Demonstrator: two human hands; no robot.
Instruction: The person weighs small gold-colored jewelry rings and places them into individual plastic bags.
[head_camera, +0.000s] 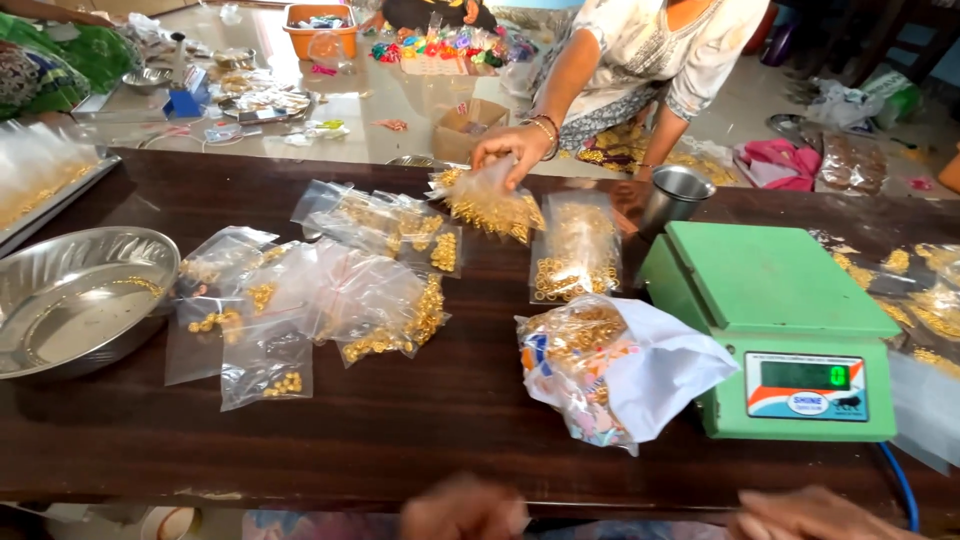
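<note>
Dark wooden table (420, 420) in a cluttered workroom | head view: left hand (462, 508) and right hand (815, 515) resting blurred at the near edge, finger state unclear | open white bag of gold rings (615, 365) lying beside green scale (790, 330) | co-worker's hand (512, 148) gripping a clear pouch (488, 205) | best lifting the bag upright, mouth up.

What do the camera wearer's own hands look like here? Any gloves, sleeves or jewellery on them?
Only the tops of both show at the bottom edge. The left hand is blurred, bare and ungloved, with no ring or sleeve visible. The right hand is also bare, with no glove or jewellery in view. Wrists and arms are out of frame, so any sleeves or bangles cannot be seen.
</note>
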